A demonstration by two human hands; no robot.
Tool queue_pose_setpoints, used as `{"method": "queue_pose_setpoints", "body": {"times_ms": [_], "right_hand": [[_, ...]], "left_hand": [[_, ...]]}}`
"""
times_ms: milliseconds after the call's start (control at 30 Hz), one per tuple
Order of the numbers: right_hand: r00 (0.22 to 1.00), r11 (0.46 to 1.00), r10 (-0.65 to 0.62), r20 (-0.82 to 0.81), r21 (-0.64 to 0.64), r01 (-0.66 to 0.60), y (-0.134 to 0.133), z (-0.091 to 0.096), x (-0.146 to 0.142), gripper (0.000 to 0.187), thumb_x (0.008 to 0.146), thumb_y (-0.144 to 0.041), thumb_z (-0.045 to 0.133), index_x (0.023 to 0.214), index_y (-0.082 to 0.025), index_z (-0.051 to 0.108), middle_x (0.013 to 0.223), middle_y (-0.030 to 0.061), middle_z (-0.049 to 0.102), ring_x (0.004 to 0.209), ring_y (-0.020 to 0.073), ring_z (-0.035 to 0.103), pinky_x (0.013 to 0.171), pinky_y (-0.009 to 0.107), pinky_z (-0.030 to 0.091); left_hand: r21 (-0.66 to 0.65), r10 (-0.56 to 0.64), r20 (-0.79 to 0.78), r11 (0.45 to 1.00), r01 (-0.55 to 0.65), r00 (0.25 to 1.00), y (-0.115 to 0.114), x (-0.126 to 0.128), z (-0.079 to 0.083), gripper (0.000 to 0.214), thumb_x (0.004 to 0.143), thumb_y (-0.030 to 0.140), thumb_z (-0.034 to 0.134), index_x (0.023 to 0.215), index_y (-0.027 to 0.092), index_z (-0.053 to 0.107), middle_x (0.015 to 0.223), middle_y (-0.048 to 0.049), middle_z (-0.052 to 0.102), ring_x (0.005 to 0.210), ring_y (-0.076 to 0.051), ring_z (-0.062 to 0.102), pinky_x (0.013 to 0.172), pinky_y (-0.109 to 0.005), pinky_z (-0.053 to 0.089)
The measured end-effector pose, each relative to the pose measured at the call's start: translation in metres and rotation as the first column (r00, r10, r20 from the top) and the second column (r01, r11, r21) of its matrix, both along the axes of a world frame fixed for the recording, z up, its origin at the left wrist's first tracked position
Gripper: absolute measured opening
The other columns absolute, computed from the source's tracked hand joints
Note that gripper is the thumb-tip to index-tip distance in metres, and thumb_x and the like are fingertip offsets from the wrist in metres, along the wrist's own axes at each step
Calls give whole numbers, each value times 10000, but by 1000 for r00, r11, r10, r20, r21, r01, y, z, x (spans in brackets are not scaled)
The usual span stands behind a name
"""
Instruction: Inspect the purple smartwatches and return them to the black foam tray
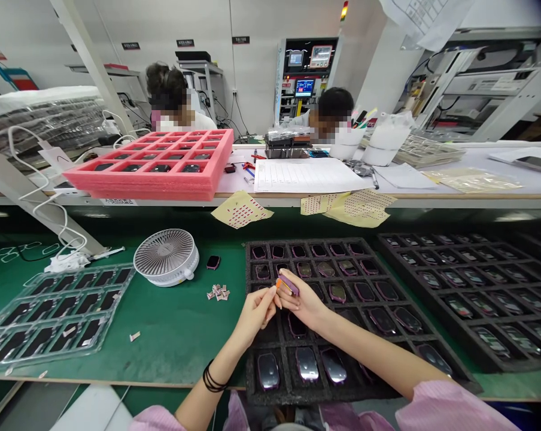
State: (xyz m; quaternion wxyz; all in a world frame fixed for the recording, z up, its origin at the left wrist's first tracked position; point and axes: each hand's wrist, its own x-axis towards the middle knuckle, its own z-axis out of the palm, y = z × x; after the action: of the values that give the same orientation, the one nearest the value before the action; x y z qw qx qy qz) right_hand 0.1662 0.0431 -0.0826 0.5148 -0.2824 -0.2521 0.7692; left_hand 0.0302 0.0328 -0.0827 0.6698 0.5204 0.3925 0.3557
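– Hands meet above the near edge of the bench. What is each one doing?
– Her left hand (255, 312), hair bands on the wrist, pinches a small orange tab (277, 288) between thumb and forefinger. Her right hand (303, 301) pinches a purple watch case (289, 284) by its edges, with the tab touching the case's near end.
– Where does the case sit relative to the hands?
– Between them, up at the fingertips. It is lifted clear of the black foam tray (251, 389) directly beneath both wrists, whose pockets hold more of the same cases.
– How would it handle?
– By its looks, it is light and rigid. The glossy face is probably slick and easy to smudge or scratch. The edges seem the safer place to grip, which is where the right hand has it. The tab looks thin and flimsy, something for fingertips only.
– What lies around them?
– A second black tray (436, 236) lies out past the right hand, well apart. Near the left hand, on its outer side, is a heap of small scraps (218, 292). Farther that way are a loose dark watch case (213, 262), a white fan (166, 257) lying flat and a clear plastic tray (79, 299). Two other people sit at a bench far beyond the hands.
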Motion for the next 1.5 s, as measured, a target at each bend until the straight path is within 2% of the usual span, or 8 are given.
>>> {"method": "queue_pose_setpoints", "body": {"times_ms": [267, 433, 733, 900, 1000, 1200, 1333, 1500], "right_hand": [[885, 968, -189, 426, 234, 94, -8, -7, 8, 324, 784, -498, 632, 937, -246, 500, 643, -55, 488, 492, 97, 423, 435, 204, 328], [534, 880, -416, 736, 475, 31, 4, -25, 41, 227, 840, -457, 570, 906, -243, 532, 788, -8, 552, 683, 155, 499, 616, 275, 403], [123, 774, -531, 838, 540, -332, -1, -35, 62, 129, 890, -336, 530, 934, -246, 612, 964, 65, 626, 953, 258, 543, 879, 441, 392], [-278, 816, -565, 777, 475, -329, -3, -34, 109, 248, 910, -393, 476, 776, -210, 576, 828, 94, 609, 827, 279, 556, 747, 413, 414], [-378, 837, -536, 755, 415, -357, -5, -39, 119, 267, 905, -419, 483, 780, -201, 574, 824, 111, 612, 824, 299, 567, 722, 418, 420], [-157, 861, -458, 875, 393, -323, 1, -39, 106, 304, 814, -474, 604, 670, -222, 515, 750, 70, 580, 787, 260, 563, 706, 382, 437], [302, 908, -303, 904, 370, -196, 0, -26, 97, 306, 787, -503, 628, 760, -228, 496, 647, -26, 554, 661, 178, 540, 649, 318, 420], [864, 983, -144, 482, 172, 67, -6, 1, 64, 390, 732, -481, 715, 959, -215, 542, 649, -33, 581, 548, 124, 524, 494, 236, 360]], "left_hand": [[52, 71, -77, 996, -67, 994, 4, 0, 2, 491, 741, 655, 553, 684, 169, 509, 418, 100, 325, 340, -42, 198, 359, -199, 147], [242, 242, -303, 955, -171, 922, 18, -49, -4, 426, 807, 587, 476, 688, 179, 509, 463, 75, 352, 407, -79, 302, 446, -202, 250], [375, 355, -823, 926, -46, 443, 27, -106, -8, 278, 911, 334, 401, 743, 194, 572, 621, -40, 611, 548, -188, 559, 524, -229, 295], [345, 337, -891, 938, -29, 304, 29, -106, -4, 252, 934, 346, 399, 834, 195, 574, 600, -47, 602, 597, -230, 609, 511, -224, 283], [363, 359, -873, 930, -52, 331, 28, -99, 0, 248, 928, 387, 411, 903, 195, 566, 647, -58, 628, 639, -249, 624, 525, -232, 304], [382, 269, -644, 924, -3, 716, 17, -68, 6, 301, 912, 447, 371, 869, 208, 548, 606, 10, 530, 567, -176, 516, 555, -239, 310], [291, 37, -402, 953, 89, 915, 10, -41, 7, 348, 900, 495, 380, 850, 188, 537, 528, 63, 392, 500, -117, 377, 535, -220, 292], [150, -172, -236, 966, 211, 957, 4, -6, 13, 414, 875, 555, 395, 804, 174, 540, 478, 90, 338, 399, -73, 252, 434, -203, 222]]}}
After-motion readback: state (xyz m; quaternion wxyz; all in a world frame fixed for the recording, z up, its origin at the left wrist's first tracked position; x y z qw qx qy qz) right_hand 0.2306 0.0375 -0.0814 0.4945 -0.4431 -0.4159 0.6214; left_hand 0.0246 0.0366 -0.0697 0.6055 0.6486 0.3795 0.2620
